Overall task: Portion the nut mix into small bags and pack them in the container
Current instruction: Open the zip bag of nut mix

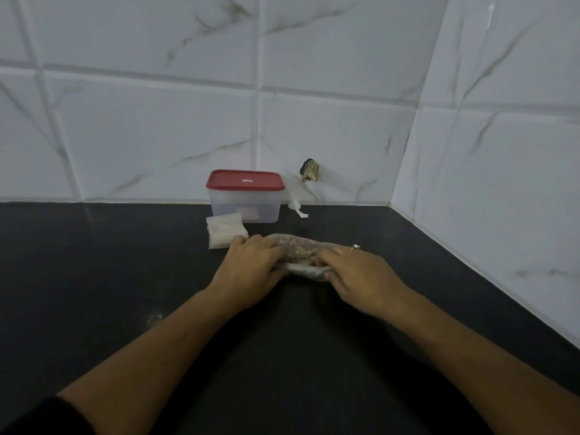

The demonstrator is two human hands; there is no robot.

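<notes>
Nearest us, a dark sleeve [37,416] is cut off at the frame's lower left. On the black counter [125,277], we see the left hand [251,265] and right hand [357,274] both gripping the nut mix bag [298,249], their fingertips hidden in its folds. Behind it stand the small bags [224,230] and the closed container [248,205]. The white print on its red lid [244,180] is too small for us to read.
</notes>
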